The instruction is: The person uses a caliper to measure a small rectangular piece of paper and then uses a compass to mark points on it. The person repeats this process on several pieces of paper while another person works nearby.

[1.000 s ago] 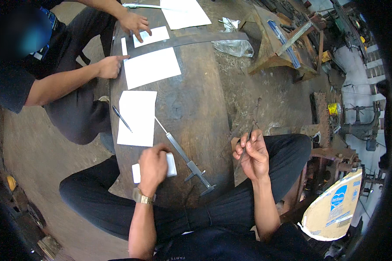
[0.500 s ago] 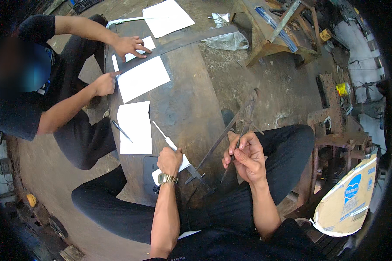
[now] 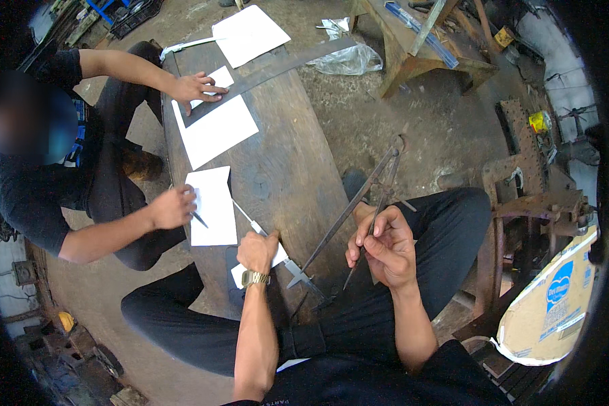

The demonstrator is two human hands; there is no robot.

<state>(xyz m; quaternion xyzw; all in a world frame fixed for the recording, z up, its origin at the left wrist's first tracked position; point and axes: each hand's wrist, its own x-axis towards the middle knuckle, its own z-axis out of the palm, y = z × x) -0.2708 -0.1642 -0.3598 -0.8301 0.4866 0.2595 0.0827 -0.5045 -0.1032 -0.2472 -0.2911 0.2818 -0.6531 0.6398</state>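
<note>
My right hand [image 3: 384, 249] grips one thin pointed leg of a dark metal divider [image 3: 345, 220], whose hinge points away from me. The divider's other leg slants down toward the caliper jaws. My left hand [image 3: 257, 250] is closed over a vernier caliper [image 3: 296, 274] on the wooden board, its jaws toward me and its thin end beyond my fingers. A small white paper [image 3: 239, 275] shows beside that hand, next to a dark phone-like object partly hidden. The caliper jaws sit close to the divider's tips; whether they touch I cannot tell.
Across the board [image 3: 277, 149] a co-worker's hand [image 3: 172, 207] is at a dark pen [image 3: 199, 220] on white paper [image 3: 213, 196]. Their other hand presses a long dark metal strip [image 3: 284, 70]. A wooden stand [image 3: 386, 40] and plastic bag [image 3: 352, 61] lie beyond; a cardboard piece [image 3: 548, 311] stands right.
The co-worker's nearer hand has left the strip and come to the pen on the nearest paper. My hands hold nearly the same pose; the view has shifted slightly.
</note>
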